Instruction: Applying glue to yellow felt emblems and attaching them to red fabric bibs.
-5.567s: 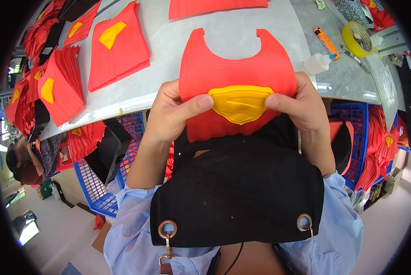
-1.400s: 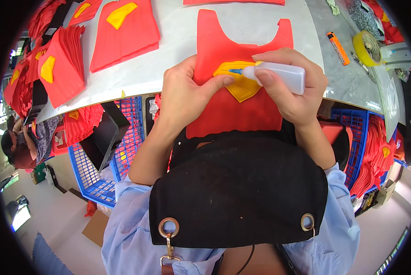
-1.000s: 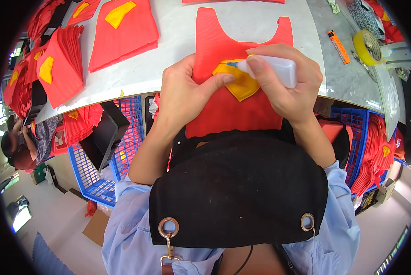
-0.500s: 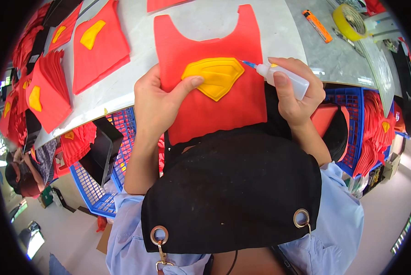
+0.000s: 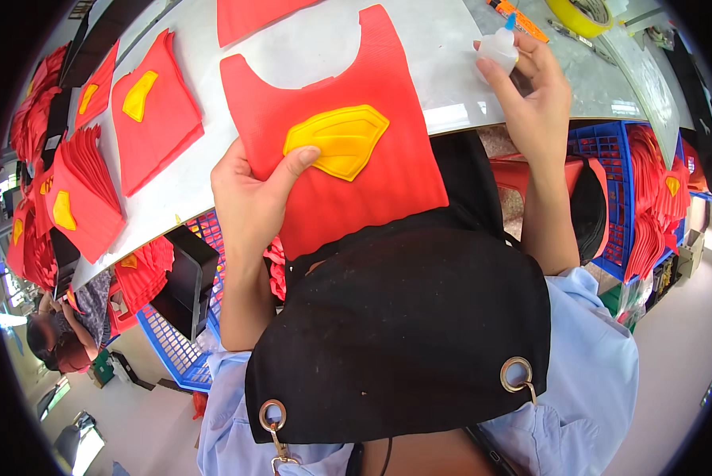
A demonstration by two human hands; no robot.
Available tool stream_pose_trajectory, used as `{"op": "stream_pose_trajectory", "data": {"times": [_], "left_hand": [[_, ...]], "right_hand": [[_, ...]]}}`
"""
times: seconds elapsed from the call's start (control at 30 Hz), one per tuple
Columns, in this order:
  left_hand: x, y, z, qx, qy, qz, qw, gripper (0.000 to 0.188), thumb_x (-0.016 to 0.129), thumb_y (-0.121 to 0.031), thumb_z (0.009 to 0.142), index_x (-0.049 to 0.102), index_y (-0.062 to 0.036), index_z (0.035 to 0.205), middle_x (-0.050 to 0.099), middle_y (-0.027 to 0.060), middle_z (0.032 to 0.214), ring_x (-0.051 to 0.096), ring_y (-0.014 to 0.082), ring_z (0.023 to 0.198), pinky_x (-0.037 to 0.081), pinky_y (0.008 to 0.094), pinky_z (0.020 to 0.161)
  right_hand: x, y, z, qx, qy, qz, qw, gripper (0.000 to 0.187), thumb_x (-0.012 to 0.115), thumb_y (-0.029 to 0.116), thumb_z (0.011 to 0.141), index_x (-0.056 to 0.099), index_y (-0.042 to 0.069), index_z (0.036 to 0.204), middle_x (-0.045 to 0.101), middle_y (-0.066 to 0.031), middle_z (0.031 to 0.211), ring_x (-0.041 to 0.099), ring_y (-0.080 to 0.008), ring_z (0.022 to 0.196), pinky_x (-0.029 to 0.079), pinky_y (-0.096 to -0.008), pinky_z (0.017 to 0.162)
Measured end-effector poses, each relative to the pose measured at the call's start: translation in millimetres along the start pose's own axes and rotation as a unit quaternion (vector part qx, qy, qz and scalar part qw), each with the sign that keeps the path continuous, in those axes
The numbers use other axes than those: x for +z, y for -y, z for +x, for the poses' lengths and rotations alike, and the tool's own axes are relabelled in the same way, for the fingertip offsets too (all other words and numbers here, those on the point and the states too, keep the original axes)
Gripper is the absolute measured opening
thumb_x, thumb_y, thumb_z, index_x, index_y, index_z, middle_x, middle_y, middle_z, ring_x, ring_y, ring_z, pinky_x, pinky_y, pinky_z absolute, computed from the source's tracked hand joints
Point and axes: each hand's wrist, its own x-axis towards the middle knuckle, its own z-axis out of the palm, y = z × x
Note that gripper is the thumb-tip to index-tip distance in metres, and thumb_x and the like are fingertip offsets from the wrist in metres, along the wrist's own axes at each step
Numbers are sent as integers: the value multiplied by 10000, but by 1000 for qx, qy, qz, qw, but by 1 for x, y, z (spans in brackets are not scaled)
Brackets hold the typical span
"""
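My left hand [image 5: 249,194] grips a red sheet piece [image 5: 379,190] cut like a tank top with a scooped neck, its thumb in front and the other fingers behind. On the piece lies a yellow shield-shaped patch [image 5: 344,135] with raised edges; my thumb tip rests on its lower left corner. The piece leans over the table's near edge above my black apron [image 5: 395,333]. Out to the right, my right hand [image 5: 540,103] is closed round a small white squeeze bottle [image 5: 496,51], held roughly upright over the table with its blue nozzle up.
More red pieces with yellow patches [image 5: 138,95] lie in stacks at the left. An orange cutter [image 5: 522,20] and a yellow tape roll [image 5: 582,16] lie at the far right. Blue crates [image 5: 619,198] flank me below the table [image 5: 443,71]. Someone sits at the far left.
My right hand has moved away from the patch, up and right, turning the bottle from lying sideways to upright. My left hand and the red piece have shifted slightly left and tilted.
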Motion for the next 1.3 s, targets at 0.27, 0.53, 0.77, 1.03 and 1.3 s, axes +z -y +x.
{"op": "stream_pose_trajectory", "data": {"times": [0.27, 0.53, 0.77, 1.03, 1.3], "left_hand": [[-1, -2, 0, 9, 14, 5, 1000, 273, 706, -42, 777, 591, 65, 1000, 664, 124, 933, 628, 149, 841, 508, 272, 753], [-3, 6, -2, 18, 2, -81, 997, 290, 698, -37, 784, 576, 65, 1027, 657, 125, 961, 625, 149, 860, 508, 268, 767], [-5, 3, -1, 28, -2, -108, 994, 297, 696, -46, 789, 573, 61, 1037, 656, 117, 967, 626, 147, 872, 508, 267, 772], [-14, -4, 0, 4, 29, -154, 988, 274, 671, -60, 814, 574, 59, 1041, 657, 110, 970, 624, 133, 870, 505, 261, 771], [-15, -2, -4, 11, 45, -145, 988, 269, 645, -61, 834, 561, 60, 1059, 655, 101, 977, 620, 132, 878, 503, 263, 774]], "right_hand": [[23, 13, -28, -315, -113, 41, 942, 515, 673, -13, 760, 440, -56, 1218, 551, -159, 1171, 576, -183, 1035, 453, -300, 890], [37, 33, -13, 69, 338, 168, 924, 377, 680, 26, 780, 545, -47, 1125, 642, -91, 987, 601, -132, 914, 489, -266, 814], [54, 39, -11, 48, 282, 173, 942, 251, 664, 36, 801, 596, -61, 1023, 656, -79, 935, 606, -117, 843, 491, -246, 765], [59, 40, -14, 116, 258, 235, 930, 220, 651, -1, 801, 609, -64, 1008, 656, -92, 947, 606, -119, 846, 486, -244, 767], [62, 42, -15, 130, 246, 237, 931, 227, 650, -19, 794, 610, -71, 1011, 658, -101, 947, 612, -132, 851, 483, -249, 780]]}}
